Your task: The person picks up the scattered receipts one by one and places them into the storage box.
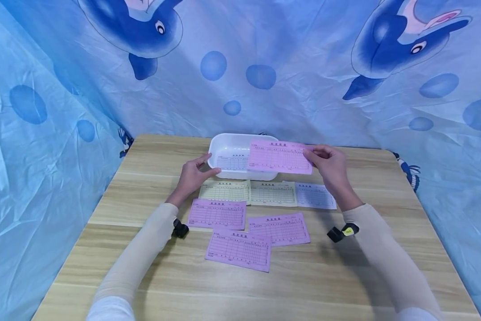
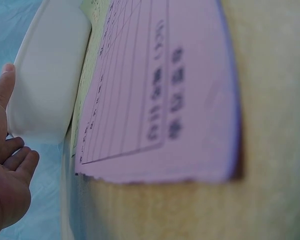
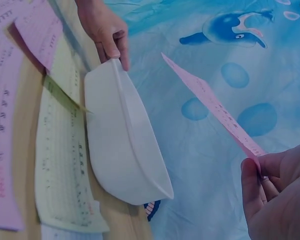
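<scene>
My right hand [image 1: 331, 167] pinches a pink receipt slip [image 1: 279, 157] by its right end, thumb in front. The slip hangs over the right part of a white plastic tub [image 1: 228, 145] and hides that side of it. Inside the tub lies a pale blue receipt slip [image 1: 232, 163], its right end covered. My left hand [image 1: 194, 175] holds the tub's left corner between thumb and fingers. In the left wrist view, the thumb of this hand [image 2: 5, 175] lies against the tub wall [image 2: 50, 75], and several fingertips are bent.
In front of the tub, two pale yellow slips [image 1: 273, 194] and a bluish slip [image 1: 315, 196] form a row. Nearer lie three pink slips [image 1: 239, 249], two of them overlapping. Blue dolphin-print sheeting [image 1: 240, 84] hangs behind the wooden table [image 1: 288, 285].
</scene>
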`<act>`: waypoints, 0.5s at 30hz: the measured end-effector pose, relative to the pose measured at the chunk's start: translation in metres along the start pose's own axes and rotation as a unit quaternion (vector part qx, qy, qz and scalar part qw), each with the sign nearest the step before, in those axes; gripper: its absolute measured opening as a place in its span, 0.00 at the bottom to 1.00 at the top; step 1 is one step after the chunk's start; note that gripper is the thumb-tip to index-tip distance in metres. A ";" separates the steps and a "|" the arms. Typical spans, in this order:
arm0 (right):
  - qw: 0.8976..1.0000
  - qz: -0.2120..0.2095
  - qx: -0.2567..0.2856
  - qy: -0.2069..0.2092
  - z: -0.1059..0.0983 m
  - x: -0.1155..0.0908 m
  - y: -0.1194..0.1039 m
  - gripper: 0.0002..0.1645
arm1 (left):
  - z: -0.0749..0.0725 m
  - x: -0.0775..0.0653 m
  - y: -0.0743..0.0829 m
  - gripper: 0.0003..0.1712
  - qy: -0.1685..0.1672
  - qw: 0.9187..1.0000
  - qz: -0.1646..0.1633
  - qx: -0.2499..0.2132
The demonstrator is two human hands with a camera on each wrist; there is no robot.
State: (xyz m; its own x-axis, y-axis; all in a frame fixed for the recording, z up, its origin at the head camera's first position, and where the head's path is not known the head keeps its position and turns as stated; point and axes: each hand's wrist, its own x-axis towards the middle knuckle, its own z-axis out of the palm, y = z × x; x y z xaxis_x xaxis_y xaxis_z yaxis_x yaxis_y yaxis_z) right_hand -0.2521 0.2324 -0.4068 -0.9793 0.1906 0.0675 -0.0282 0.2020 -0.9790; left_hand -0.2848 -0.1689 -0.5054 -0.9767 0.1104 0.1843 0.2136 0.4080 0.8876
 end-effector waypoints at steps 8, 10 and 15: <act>1.000 -0.003 0.030 -0.007 0.025 0.026 -0.003 0.16 | 0.001 -0.001 0.000 0.47 0.000 1.000 -0.002 -0.005; 0.999 -0.006 0.035 -0.005 0.032 0.033 -0.004 0.16 | 0.001 0.000 0.001 0.48 -0.001 1.000 -0.005 -0.005; 0.999 0.004 0.041 0.002 0.052 0.051 -0.003 0.16 | 0.000 0.001 0.000 0.49 0.000 1.000 -0.010 0.004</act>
State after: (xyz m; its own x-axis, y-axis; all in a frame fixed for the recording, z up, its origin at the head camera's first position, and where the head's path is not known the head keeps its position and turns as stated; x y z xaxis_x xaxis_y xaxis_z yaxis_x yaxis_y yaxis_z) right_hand -0.3121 0.1915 -0.4107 -0.9788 0.1959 0.0604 -0.0368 0.1220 -0.9919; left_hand -0.2855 -0.1684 -0.5050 -0.9809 0.1021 0.1659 0.1936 0.4170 0.8880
